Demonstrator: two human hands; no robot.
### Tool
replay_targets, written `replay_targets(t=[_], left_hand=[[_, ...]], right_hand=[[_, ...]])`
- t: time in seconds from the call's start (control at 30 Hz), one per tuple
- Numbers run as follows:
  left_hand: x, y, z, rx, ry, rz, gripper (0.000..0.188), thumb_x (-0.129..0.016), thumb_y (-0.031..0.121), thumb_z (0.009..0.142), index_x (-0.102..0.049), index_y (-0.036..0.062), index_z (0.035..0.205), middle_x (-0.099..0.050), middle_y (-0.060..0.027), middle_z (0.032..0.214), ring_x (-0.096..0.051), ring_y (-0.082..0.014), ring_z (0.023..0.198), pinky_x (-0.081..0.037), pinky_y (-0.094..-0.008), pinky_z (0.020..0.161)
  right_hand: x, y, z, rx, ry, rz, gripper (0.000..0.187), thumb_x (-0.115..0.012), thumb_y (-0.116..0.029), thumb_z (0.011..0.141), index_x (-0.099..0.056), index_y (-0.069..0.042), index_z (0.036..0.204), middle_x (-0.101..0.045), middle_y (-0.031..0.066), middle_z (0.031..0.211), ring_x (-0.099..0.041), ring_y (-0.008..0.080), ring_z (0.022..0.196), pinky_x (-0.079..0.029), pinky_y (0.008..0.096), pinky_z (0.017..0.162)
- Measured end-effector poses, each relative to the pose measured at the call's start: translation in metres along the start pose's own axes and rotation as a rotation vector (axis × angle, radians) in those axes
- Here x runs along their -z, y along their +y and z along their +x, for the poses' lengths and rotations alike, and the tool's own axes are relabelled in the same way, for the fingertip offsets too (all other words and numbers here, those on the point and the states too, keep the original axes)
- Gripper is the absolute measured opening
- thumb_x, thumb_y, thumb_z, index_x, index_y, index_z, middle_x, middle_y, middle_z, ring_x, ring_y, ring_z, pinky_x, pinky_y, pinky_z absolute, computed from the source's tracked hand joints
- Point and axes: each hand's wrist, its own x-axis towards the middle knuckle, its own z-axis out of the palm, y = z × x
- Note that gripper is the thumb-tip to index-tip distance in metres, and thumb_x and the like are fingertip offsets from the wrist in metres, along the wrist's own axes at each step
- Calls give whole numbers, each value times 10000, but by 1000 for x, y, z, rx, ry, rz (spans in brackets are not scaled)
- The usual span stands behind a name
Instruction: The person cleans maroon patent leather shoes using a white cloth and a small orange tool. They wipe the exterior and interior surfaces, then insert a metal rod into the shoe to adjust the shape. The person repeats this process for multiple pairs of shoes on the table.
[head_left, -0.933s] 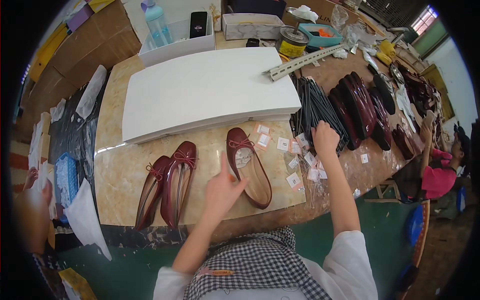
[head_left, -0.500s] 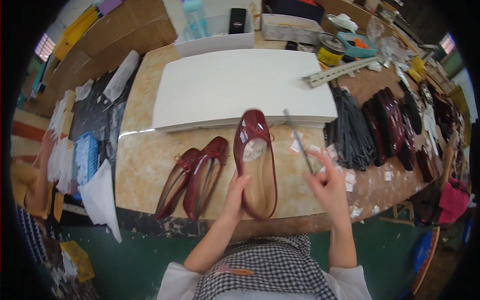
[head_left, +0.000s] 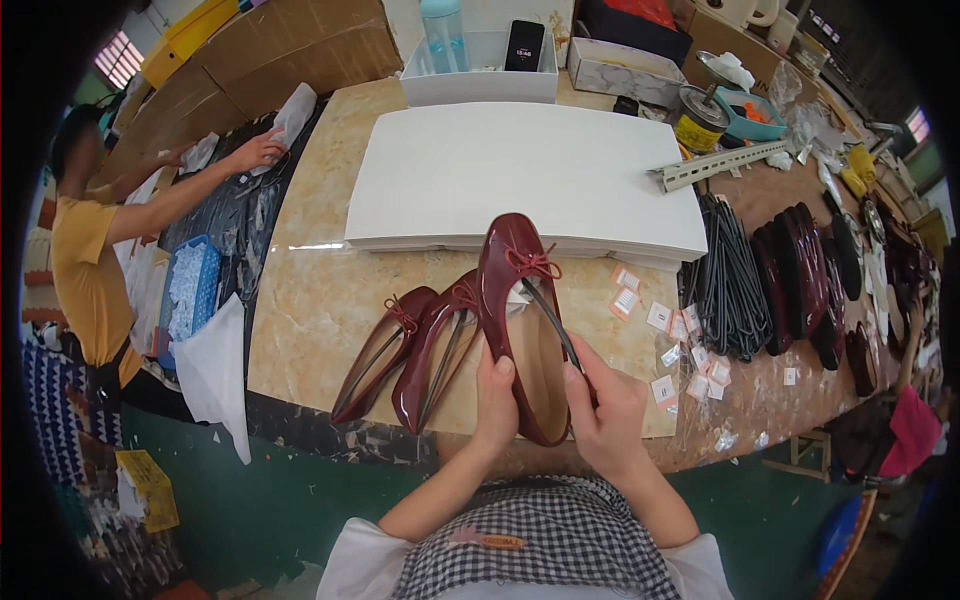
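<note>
Left hand (head_left: pixel 495 405) grips the heel of a dark red shoe (head_left: pixel 520 320); right hand (head_left: pixel 605 415) pinches a thin dark rod (head_left: pixel 550 315). Shoe's long axis points away, toe over the table (head_left: pixel 320 300); rod enters slantwise from the right.

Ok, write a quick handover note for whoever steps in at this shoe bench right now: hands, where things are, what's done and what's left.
Left hand holds the dark red flat shoe by its heel end, toe pointing away.
Right hand holds a thin dark stick, its tip inside the shoe near the bow.
Two more dark red flats lie on the table just left. A bundle of dark sticks lies to the right, small paper tags scattered between.
Done: stick tip in shoe. Left: cannot tell whether the two flats beside it need sticks.
</note>
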Motion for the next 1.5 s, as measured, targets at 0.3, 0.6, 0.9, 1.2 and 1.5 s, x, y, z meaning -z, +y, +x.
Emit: replay_targets(t=[0.3, 0.6, 0.9, 1.2, 1.5], left_hand=[[4, 2, -15, 178, -75, 350, 488, -633, 226, 845, -519, -10, 1256, -596, -188, 1171, -584, -275, 1088, -447, -342, 937], [117, 49, 21, -179, -258, 1571, 543, -788, 251, 636, -573, 179, 1130, -474, -202, 1208, -432, -407, 1159, -330, -533, 990], [268, 129, 198, -462, 356, 1559, 385, -670, 54, 702, -601, 102, 1077, -520, -203, 1081, -509, -379, 1094, -417, -425, 955], [300, 88, 344, -358, 514, 1696, 440, -719, 204, 806, -612, 48, 1203, -577, -200, 1195, -590, -335, 1069, -468, -413, 905], [27, 88, 136, -453, -438, 1057, 436, -673, 66, 771, -616, 55, 1204, -543, -134, 1318, -463, -296, 1283, -327, -405, 1093]], right_hand=[[14, 19, -19, -265, -415, 52, 403, -585, -93, 908, -558, -8, 1301, -644, 116, 660, -533, 145, 490, -433, 273, 484], [39, 36, -12, -479, -369, 117, 381, -534, -90, 928, -577, -34, 1302, -715, 46, 791, -519, 43, 609, -433, 195, 563], [139, 92, -10, -443, -95, -137, 307, -598, -106, 906, -640, -29, 1201, -710, 54, 760, -575, 85, 603, -447, 256, 551], [331, 268, 16, -287, 343, -904, 868, -789, -301, 734, -355, -40, 1439, -533, 243, 1280, -587, 321, 1063, -477, 398, 888], [235, 197, 51, -242, 454, -876, 1015, -806, -145, 594, -298, -59, 1468, -514, 174, 1162, -502, 362, 1052, -399, 439, 909]])
